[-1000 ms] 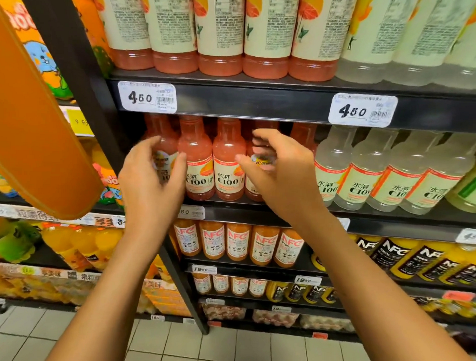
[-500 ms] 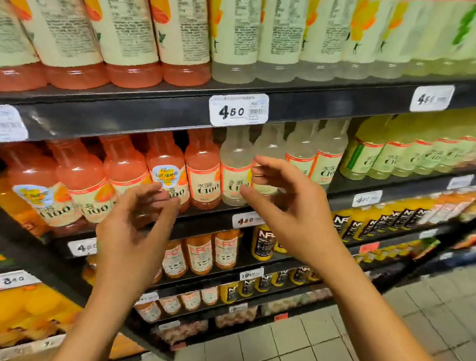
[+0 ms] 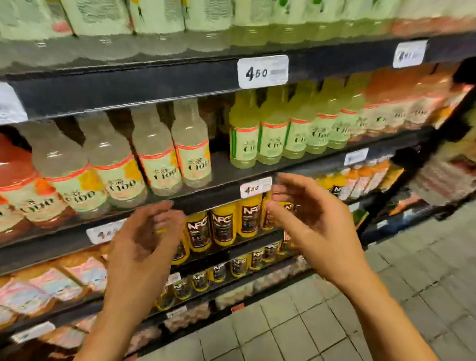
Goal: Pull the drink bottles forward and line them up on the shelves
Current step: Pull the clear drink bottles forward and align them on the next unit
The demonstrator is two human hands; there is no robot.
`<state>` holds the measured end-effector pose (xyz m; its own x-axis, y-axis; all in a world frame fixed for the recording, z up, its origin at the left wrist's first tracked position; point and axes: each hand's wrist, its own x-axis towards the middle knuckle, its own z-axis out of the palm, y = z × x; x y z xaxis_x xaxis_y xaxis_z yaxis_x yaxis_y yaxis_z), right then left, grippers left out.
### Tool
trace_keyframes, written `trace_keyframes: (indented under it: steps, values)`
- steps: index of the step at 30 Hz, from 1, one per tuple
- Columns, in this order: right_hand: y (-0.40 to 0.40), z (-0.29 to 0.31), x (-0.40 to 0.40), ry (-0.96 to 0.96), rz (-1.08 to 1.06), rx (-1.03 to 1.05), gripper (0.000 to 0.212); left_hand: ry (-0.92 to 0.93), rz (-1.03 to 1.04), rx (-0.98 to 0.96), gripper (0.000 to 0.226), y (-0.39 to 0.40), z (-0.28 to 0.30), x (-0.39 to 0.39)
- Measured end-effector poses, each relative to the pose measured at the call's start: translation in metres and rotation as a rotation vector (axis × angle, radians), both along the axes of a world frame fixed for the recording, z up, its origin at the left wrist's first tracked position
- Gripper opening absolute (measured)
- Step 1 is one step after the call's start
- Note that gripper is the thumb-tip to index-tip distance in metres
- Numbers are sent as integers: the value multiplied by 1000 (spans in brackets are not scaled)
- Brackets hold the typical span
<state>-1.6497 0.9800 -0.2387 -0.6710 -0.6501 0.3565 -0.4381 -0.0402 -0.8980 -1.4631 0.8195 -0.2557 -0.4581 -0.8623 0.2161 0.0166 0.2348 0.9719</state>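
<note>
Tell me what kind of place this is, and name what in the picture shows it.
Most likely a supermarket or convenience store drinks aisle. Tiered dark shelves hold rows of identical drink bottles, handwritten price tags are clipped to the shelf edges, and the floor is tiled like a shop aisle.

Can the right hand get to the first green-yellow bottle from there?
Probably yes. The right hand is open and holds nothing, just below that shelf, and the green-yellow bottle stands at the front edge with a bare gap beside it.
</note>
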Motion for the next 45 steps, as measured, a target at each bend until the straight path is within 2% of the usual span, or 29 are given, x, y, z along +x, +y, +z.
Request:
trace_keyframes:
  steps: [8, 15, 20, 23, 25, 30, 33, 39, 43, 45]
  values:
    - [42, -1, -77, -7, -30, -2, 45, -34, -84, -107, 33, 27, 15, -93]
    - [9, 4, -120, 45, -24, 36, 46, -143, -39, -268, 37, 0, 30, -132]
    - [-28, 16, -138, 117, -91, 58, 50, -181, 3, -402, 48, -22, 42, -157]
    - [-55, 29, -148, 247, -124, 81, 52, -220, 64, -508, 29, -27, 47, -179]
    - [-71, 37, -154, 356, -159, 85, 49, -260, 114, -546, 27, -26, 48, -191]
    - [-98, 45, -165, 605, -279, 215, 37, -334, 136, -574, 31, -29, 52, -214]
    - [-108, 50, -173, 620, -306, 238, 39, -335, 203, -594, 44, -36, 58, -228]
    - [-116, 59, -183, 658, -264, 276, 52, -457, 248, -400, 45, -47, 65, -239]
    - [-115, 59, -187, 663, -211, 247, 59, -537, 283, -467, 52, -54, 66, -232]
    - [-116, 58, -190, 662, -177, 234, 59, -513, 284, -524, 56, -52, 67, -228]
